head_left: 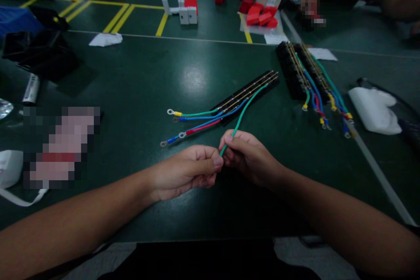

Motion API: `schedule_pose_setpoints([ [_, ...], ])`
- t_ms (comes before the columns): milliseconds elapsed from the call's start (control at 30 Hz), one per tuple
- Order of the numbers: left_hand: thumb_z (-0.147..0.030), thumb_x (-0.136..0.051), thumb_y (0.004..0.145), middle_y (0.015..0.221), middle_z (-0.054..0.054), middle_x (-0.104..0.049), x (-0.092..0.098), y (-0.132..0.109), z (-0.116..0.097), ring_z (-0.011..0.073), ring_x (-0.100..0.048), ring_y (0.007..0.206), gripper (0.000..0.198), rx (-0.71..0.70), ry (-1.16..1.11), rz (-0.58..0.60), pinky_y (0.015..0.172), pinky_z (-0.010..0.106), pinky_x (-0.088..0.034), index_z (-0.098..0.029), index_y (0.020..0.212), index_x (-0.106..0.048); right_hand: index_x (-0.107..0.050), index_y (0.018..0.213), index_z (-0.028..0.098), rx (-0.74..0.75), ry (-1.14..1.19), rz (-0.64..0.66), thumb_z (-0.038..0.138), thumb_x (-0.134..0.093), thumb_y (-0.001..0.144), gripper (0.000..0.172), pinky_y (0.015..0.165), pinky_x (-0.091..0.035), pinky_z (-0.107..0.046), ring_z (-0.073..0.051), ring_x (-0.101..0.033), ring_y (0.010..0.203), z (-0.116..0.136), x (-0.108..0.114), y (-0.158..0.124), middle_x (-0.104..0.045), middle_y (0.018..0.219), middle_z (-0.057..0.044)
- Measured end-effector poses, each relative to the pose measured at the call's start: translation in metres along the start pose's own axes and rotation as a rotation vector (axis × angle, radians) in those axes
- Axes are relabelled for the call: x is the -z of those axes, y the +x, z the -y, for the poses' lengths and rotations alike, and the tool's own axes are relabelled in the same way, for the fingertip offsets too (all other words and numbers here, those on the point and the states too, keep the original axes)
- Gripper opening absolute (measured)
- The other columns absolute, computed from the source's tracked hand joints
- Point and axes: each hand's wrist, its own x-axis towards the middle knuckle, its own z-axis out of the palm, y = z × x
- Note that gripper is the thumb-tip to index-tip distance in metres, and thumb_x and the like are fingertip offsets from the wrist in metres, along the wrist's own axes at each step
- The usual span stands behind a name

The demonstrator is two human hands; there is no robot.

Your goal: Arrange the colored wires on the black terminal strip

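Observation:
A green wire (243, 113) runs from a black strip (246, 96) with metal rails down to my two hands. My left hand (193, 167) pinches the wire's lower end, which its fingers hide. Touching it on the right, my right hand (244, 153) is closed on the same wire a little higher up. Beyond my left hand, blue wires (200, 118), a red wire (205, 127) and another green wire (197, 114) leave the strip's left end and finish in ring terminals.
Two more wired strips (293, 72) lie at the right, near a white object (374, 109). Red parts (260, 15) and grey-white parts (187, 14) stand at the back. Black bins (39, 48) and a charger (11, 168) are left. Other people's hands show at the far side.

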Motion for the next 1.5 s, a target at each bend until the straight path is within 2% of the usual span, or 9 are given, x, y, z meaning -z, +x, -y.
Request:
schedule_pose_setpoints([
  [200, -0.035, -0.072, 0.084, 0.06, -0.005, -0.051, -0.0008, 0.0006, 0.0008, 0.0037, -0.041, 0.052, 0.027, -0.012, 0.002, 0.008, 0.055, 0.016, -0.037, -0.014, 0.082, -0.057, -0.055, 0.069, 0.018, 0.002, -0.037, 0.015, 0.041, -0.065, 0.087, 0.031, 0.054, -0.036, -0.022, -0.008, -0.043, 0.052, 0.0004, -0.0003, -0.0007, -0.049, 0.056, 0.004],
  [400, -0.036, -0.073, 0.083, 0.064, -0.001, -0.06, -0.0036, -0.0002, -0.002, 0.0048, -0.053, 0.053, 0.027, 0.032, -0.009, -0.036, 0.047, 0.012, -0.039, -0.012, 0.085, -0.061, -0.051, 0.066, 0.019, 0.001, -0.061, 0.008, 0.041, -0.065, 0.087, 0.034, 0.054, -0.036, -0.024, -0.009, -0.043, 0.051, -0.001, 0.0005, -0.0009, -0.049, 0.056, 0.004],
  [600, -0.036, -0.076, 0.08, 0.067, 0.003, -0.067, -0.0027, -0.0013, -0.0036, 0.0081, -0.062, 0.055, 0.028, 0.062, -0.03, 0.016, 0.05, 0.015, -0.05, -0.012, 0.083, -0.063, -0.051, 0.066, 0.019, -0.001, -0.063, 0.034, 0.043, -0.06, 0.092, 0.036, 0.052, -0.034, -0.024, -0.009, -0.044, 0.051, -0.0023, 0.0029, -0.0008, -0.05, 0.056, 0.004],
  [700, -0.035, -0.076, 0.08, 0.067, 0.003, -0.068, -0.0014, -0.0016, -0.0043, 0.0073, -0.061, 0.053, 0.027, 0.089, -0.019, 0.031, 0.048, 0.013, -0.047, -0.012, 0.084, -0.063, -0.051, 0.066, 0.019, 0.006, -0.05, 0.046, 0.042, -0.061, 0.091, 0.035, 0.052, -0.035, -0.024, -0.009, -0.045, 0.05, -0.0019, 0.0028, -0.0007, -0.051, 0.056, 0.004],
  [900, -0.03, -0.074, 0.083, 0.064, 0.001, -0.065, -0.0005, 0.0001, -0.0034, 0.0032, -0.052, 0.051, 0.022, 0.046, -0.006, 0.039, 0.045, 0.01, -0.037, -0.011, 0.083, -0.064, -0.059, 0.072, 0.017, 0.0, -0.023, 0.042, 0.038, -0.061, 0.09, 0.027, 0.051, -0.036, -0.023, -0.009, -0.049, 0.05, -0.0005, 0.0007, -0.0005, -0.052, 0.056, 0.004],
  [1133, -0.028, -0.076, 0.081, 0.069, -0.001, -0.06, 0.0011, 0.0007, -0.0008, 0.0034, -0.053, 0.057, 0.021, 0.046, 0.005, 0.015, 0.053, 0.012, -0.04, -0.011, 0.086, -0.065, -0.06, 0.071, 0.016, -0.008, -0.03, 0.048, 0.038, -0.06, 0.09, 0.029, 0.051, -0.036, -0.021, -0.008, -0.05, 0.049, -0.0009, 0.0018, 0.0005, -0.053, 0.055, 0.004],
  [1500, -0.026, -0.074, 0.083, 0.072, -0.002, -0.056, -0.0001, 0.0013, 0.0004, 0.0024, -0.048, 0.056, 0.018, 0.021, 0.015, 0.033, 0.051, 0.013, -0.035, -0.011, 0.09, -0.065, -0.06, 0.069, 0.015, -0.011, -0.03, 0.05, 0.039, -0.06, 0.088, 0.03, 0.049, -0.034, -0.021, -0.008, -0.047, 0.048, -0.0002, 0.0009, 0.0012, -0.052, 0.052, 0.004],
])
